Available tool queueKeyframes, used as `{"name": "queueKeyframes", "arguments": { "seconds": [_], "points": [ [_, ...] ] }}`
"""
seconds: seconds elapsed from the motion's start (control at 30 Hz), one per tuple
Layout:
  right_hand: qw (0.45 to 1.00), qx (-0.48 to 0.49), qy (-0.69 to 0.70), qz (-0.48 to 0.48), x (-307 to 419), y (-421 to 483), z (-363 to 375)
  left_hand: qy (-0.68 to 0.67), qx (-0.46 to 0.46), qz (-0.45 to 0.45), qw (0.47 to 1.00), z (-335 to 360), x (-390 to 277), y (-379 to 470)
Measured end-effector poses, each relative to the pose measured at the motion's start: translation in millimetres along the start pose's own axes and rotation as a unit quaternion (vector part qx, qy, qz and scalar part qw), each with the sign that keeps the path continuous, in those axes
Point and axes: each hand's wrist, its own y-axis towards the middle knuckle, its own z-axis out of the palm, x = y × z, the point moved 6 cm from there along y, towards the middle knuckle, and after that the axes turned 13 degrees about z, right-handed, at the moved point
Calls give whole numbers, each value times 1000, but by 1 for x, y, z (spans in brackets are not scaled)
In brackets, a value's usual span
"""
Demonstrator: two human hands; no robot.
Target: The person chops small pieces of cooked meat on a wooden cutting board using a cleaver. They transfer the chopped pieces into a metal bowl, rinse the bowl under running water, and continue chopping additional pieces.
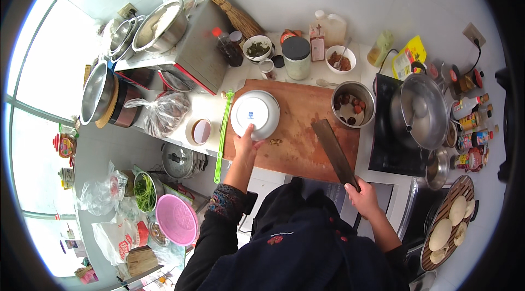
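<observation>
My left hand (245,143) grips the near edge of a white bowl (262,112), which is turned bottom up over the left part of a wooden cutting board (295,104). Whether the bowl touches the board I cannot tell. A few small brown scraps (276,142) lie beside it. My right hand (363,196) holds a cleaver (334,151) by its handle, its blade over the board's right part. Near the board's top right corner is a steel pot (353,104) with several dark red round pieces inside.
Left of the board lie a green plastic strip (223,139) and a cup of brown liquid (200,131). Behind it stand a dark-lidded jar (297,59), two white bowls of food (258,48) and a milky jug (330,26). A lidded wok (422,110) sits on the cooktop (381,139) at right.
</observation>
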Motion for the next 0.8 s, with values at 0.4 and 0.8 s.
{"name": "queueKeyframes", "arguments": {
  "seconds": [0.4, 0.8],
  "points": [
    [999, -12, 14, 39, -10, -1, 10, 89, 47, -10, 995, 24, -43, 75],
    [998, -44, -21, 35, -2, -2, 15, 333, -24, 281, 900, -11, -59, 45]
  ]
}}
